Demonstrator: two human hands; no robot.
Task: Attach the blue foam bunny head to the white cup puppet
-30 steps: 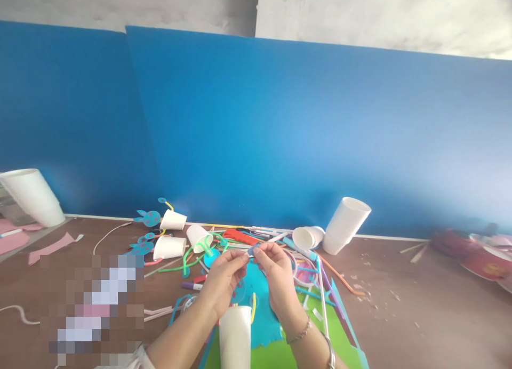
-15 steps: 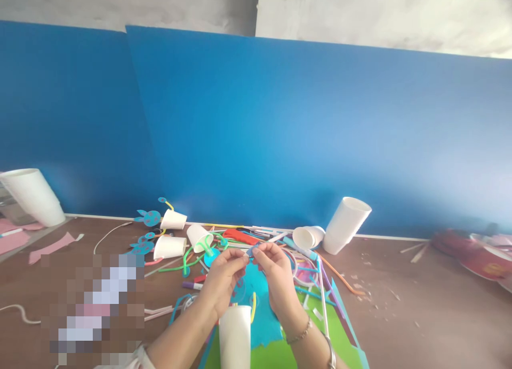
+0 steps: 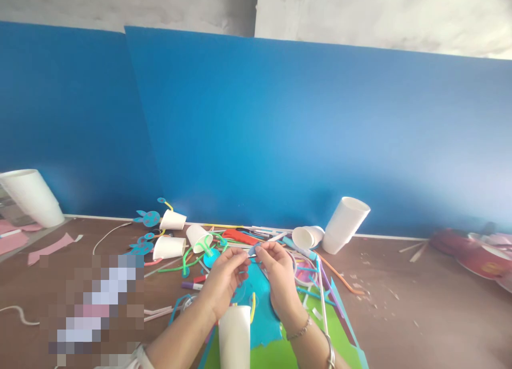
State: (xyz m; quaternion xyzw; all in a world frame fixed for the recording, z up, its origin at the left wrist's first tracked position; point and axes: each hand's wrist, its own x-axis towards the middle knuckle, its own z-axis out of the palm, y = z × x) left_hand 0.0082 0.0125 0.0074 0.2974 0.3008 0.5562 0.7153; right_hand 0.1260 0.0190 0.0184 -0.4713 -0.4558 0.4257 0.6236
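My right hand (image 3: 277, 267) pinches a small blue paper piece (image 3: 253, 249) between thumb and forefinger. My left hand (image 3: 227, 275) is closed in a pinch just left of it. A whitish bit shows at the left fingertips, too small to name. Below the hands a white paper cup (image 3: 234, 337) stands with a bent yellow pipe cleaner (image 3: 253, 306) at its right side. Under them lie a torn-edged blue sheet (image 3: 262, 326) and a green sheet (image 3: 316, 353).
White cups with blue paper cut-outs (image 3: 151, 218) lie at the back left. A cup stack (image 3: 346, 225) leans right of centre, another cup stack (image 3: 32, 198) at far left. Pipe cleaners, a red-handled tool (image 3: 240, 235) and markers (image 3: 192, 286) clutter the middle. A blue panel (image 3: 280, 134) stands behind.
My fingertips have drawn slightly apart. The blue piece stays with my right hand, and a whitish bit now shows at my left fingertips.
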